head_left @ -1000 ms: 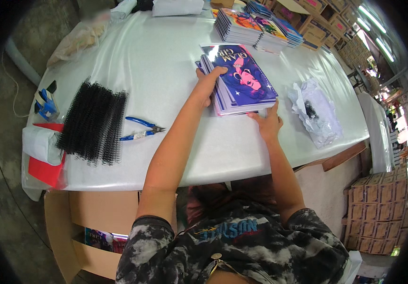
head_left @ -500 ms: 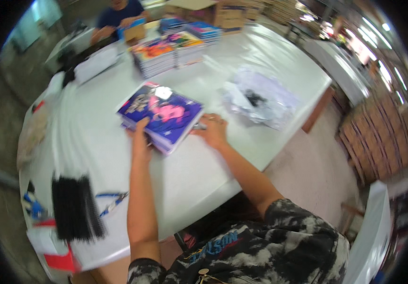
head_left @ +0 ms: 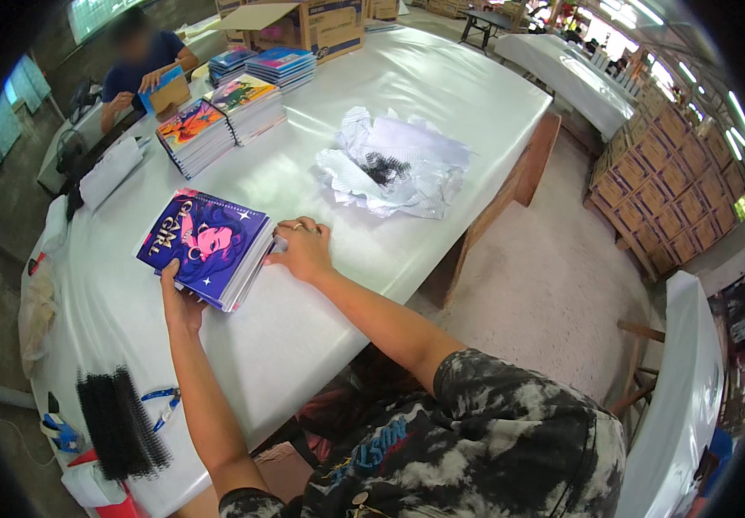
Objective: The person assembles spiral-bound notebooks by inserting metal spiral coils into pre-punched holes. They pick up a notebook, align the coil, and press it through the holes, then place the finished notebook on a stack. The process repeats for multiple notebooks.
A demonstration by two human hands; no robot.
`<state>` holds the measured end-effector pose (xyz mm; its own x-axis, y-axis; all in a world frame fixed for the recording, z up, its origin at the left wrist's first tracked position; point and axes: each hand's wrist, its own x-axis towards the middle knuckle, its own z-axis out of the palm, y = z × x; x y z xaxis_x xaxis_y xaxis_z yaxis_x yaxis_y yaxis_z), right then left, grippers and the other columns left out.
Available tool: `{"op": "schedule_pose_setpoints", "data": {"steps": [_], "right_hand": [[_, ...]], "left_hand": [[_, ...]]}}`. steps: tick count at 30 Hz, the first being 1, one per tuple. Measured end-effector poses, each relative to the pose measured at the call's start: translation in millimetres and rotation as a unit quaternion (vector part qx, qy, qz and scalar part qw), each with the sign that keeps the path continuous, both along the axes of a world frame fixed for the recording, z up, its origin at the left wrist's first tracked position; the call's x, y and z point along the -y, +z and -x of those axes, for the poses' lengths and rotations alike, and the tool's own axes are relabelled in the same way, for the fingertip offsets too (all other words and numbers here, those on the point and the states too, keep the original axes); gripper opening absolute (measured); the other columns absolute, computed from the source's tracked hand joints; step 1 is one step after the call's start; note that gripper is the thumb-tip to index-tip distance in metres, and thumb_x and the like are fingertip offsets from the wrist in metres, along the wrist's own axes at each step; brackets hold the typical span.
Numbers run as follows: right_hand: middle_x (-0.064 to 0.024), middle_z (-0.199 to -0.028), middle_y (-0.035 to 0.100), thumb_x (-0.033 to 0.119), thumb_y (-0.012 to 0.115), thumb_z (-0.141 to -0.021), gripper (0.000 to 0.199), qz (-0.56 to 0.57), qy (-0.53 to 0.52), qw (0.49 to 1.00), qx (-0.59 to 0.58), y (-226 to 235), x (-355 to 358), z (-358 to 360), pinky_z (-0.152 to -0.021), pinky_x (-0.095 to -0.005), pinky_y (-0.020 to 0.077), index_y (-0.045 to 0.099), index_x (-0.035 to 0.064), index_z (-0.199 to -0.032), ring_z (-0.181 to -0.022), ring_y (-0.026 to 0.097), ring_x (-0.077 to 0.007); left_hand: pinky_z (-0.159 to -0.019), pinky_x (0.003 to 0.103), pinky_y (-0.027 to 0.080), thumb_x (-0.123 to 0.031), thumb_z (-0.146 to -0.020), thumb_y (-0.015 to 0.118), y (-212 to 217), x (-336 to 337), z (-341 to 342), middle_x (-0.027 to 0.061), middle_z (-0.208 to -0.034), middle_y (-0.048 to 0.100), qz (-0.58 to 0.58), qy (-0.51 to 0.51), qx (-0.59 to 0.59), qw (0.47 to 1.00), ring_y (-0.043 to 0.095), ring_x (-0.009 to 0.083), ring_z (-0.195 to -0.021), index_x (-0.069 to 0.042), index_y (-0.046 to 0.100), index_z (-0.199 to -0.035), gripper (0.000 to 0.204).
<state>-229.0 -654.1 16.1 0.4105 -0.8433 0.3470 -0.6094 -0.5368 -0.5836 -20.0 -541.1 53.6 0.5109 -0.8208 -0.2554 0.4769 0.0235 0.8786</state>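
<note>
We see the left hand [head_left: 180, 298] pressed against the near corner of a stack of purple-covered notebooks [head_left: 206, 247], fingers curled under its edge so it grips the stack. The right hand [head_left: 301, 250] lies flat and half open against the stack's right side, fingers touching the edges but closed around nothing. The stack rests on the white table [head_left: 441, 112] between both hands. Beyond the right hand lies crumpled white paper [head_left: 398, 164] with a dark clump on it. Beyond the left hand stand more colourful notebook piles [head_left: 221, 121]. Near the left elbow lie black binding combs [head_left: 117, 423] and blue-handled pliers [head_left: 163, 401].
</note>
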Motion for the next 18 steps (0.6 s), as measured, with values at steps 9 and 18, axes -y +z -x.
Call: {"op": "schedule_pose_setpoints", "data": {"steps": [9, 18], "right_hand": [[-0.0024, -0.119, 0.056, 0.043, 0.074, -0.06, 0.052, -0.009, -0.004, 1.0, -0.028, 1, -1, -4, -0.094, -0.0453, 0.0235, 0.065, 0.0129, -0.101, -0.118, 0.039, -0.0243], [-0.0049, -0.126, 0.051, 0.05, 0.072, -0.063, 0.056, 0.016, -0.003, 0.997, -0.074, -10, 3, -4, -0.098, -0.0456, 0.0195, 0.066, 0.0131, -0.105, -0.122, 0.034, -0.0257]], "left_hand": [[-0.086, 0.048, 0.039, -0.053, -0.061, 0.067, -13, 0, -14, 0.0159, -0.126, 0.04, -0.011, -0.012, -0.007, 1.0, 0.044, 0.0311, -0.11, -0.019, 0.032, -0.13, 0.085], [-0.087, 0.058, 0.037, -0.048, -0.06, 0.07, -5, -2, -7, 0.025, -0.126, 0.034, -0.024, 0.008, -0.002, 1.0, 0.044, 0.0407, -0.108, -0.013, 0.012, -0.132, 0.099]]}}
